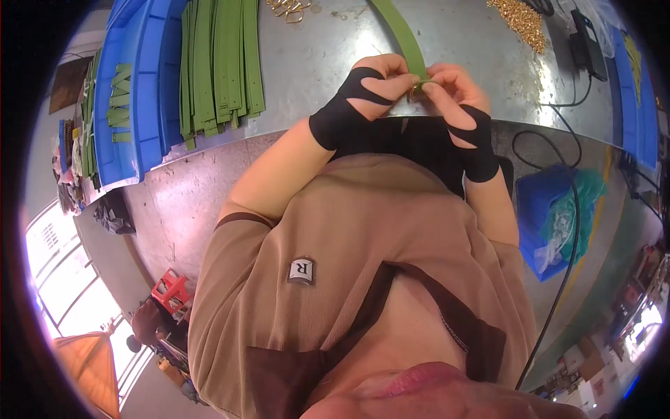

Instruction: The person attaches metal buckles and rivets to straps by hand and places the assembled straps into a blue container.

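Observation:
A green strap point(400, 31) runs from the far edge of view down to my hands at the near edge of the metal table. My left hand point(380, 85), in a black wrist wrap, pinches the strap's near end from the left. My right hand point(457, 92), wrapped the same way, pinches that end from the right. A small gold metal piece point(417, 89) shows between my fingertips at the strap end. Fingers partly hide it, so its exact shape is unclear.
Many green straps point(220, 66) lie side by side on the left, beside a blue bin point(132, 150). Gold metal loops point(289, 8) and a heap of small gold pieces point(520, 24) sit farther back. A black device point(587, 47) with a cable is at right; a blue crate point(534, 237) stands below.

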`<state>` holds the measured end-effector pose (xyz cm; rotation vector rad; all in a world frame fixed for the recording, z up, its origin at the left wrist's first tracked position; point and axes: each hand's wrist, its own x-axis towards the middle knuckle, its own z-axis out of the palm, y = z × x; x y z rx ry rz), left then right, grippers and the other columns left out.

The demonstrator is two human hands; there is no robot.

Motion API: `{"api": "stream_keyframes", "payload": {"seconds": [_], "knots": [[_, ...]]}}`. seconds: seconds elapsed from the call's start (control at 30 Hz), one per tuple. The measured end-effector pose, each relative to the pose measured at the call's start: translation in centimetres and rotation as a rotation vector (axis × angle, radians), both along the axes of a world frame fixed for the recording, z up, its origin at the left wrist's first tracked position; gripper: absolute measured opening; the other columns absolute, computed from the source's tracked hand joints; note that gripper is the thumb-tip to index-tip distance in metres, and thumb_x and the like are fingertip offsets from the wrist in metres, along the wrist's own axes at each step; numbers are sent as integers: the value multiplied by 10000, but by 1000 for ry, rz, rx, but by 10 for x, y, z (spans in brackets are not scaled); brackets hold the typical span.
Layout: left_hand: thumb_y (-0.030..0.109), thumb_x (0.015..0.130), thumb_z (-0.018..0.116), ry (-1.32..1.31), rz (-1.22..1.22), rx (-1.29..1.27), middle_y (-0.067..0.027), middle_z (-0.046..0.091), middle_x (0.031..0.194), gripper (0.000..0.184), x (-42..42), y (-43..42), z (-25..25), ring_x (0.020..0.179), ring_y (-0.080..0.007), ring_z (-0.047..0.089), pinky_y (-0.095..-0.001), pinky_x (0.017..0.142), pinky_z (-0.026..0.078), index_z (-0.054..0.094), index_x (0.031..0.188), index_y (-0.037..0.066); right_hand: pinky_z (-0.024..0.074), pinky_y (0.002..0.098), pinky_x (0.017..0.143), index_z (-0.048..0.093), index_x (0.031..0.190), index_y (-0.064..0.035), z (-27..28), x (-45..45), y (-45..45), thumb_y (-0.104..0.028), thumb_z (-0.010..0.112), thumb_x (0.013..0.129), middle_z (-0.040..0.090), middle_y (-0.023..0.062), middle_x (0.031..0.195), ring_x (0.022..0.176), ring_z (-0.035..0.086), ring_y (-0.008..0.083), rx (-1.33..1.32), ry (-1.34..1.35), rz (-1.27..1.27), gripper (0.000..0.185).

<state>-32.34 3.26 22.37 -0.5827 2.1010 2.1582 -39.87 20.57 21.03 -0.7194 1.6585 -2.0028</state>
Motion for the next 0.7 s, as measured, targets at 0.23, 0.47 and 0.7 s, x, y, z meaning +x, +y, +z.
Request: {"api": "stream_keyframes", "payload": {"seconds": [0.23,0.47,0.7], "knots": [[247,974,586,-75,-84,300,-5,568,701,270,4,-9,15,629,-86,494,-232,574,375,656,901,-3,429,182,615,602,989,-20,10,-2,-11,-41,682,918,635,8,857,708,563,43,108,-300,8,109],[294,994,562,-46,-28,211,2,561,679,334,1,-10,11,610,-90,468,-238,570,356,668,885,-3,423,188,615,606,1062,-3,9,3,-17,-96,676,937,621,-1,831,693,548,40,54,-350,-53,171],[267,987,567,12,-4,-55,7,576,692,304,4,-8,16,615,-75,467,-232,570,354,687,884,8,388,182,592,648,968,-1,12,4,-12,-109,672,937,626,-17,784,656,511,30,150,-357,54,115]]}}
